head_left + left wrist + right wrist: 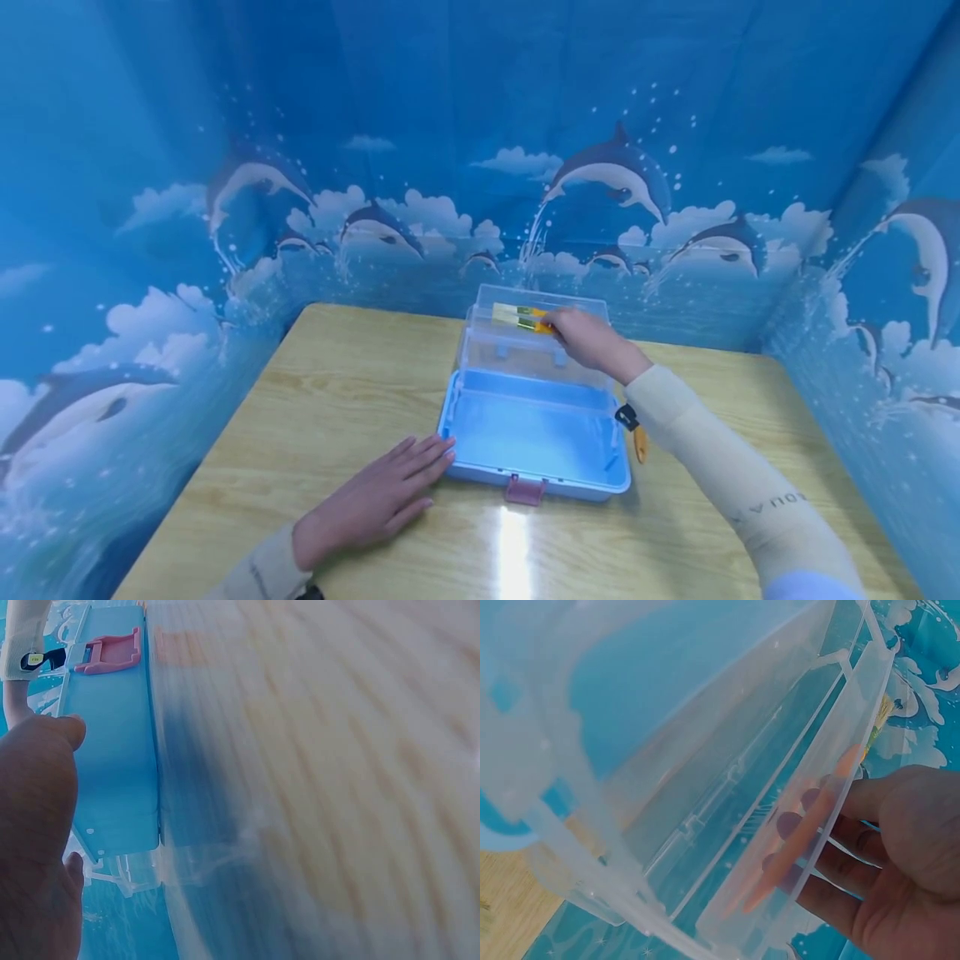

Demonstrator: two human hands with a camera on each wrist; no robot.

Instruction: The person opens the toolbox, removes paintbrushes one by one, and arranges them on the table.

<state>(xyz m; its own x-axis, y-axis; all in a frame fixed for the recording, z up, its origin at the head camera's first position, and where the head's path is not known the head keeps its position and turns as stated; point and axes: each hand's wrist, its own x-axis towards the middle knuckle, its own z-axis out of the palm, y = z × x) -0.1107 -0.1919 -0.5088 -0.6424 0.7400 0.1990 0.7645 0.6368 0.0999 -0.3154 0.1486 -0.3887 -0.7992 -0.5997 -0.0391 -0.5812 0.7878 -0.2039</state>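
Note:
My right hand (585,337) is over the raised clear tray (543,292) of a blue plastic toolbox (536,433). It grips two flat paintbrushes (531,326) with orange handles and pale bristles. Through the cloudy tray wall in the right wrist view show orange brush handles (799,840) and several fingertips, partly blurred by the plastic. My left hand (382,492) lies with fingers extended, their tips at the box's front left corner. A pink latch (524,490) hangs at the front of the box.
An orange-brown handle (640,444) lies on the wooden table (352,375) at the right side of the box, partly hidden by my right sleeve. A blue dolphin-print cloth (420,167) hangs behind the table and at both sides.

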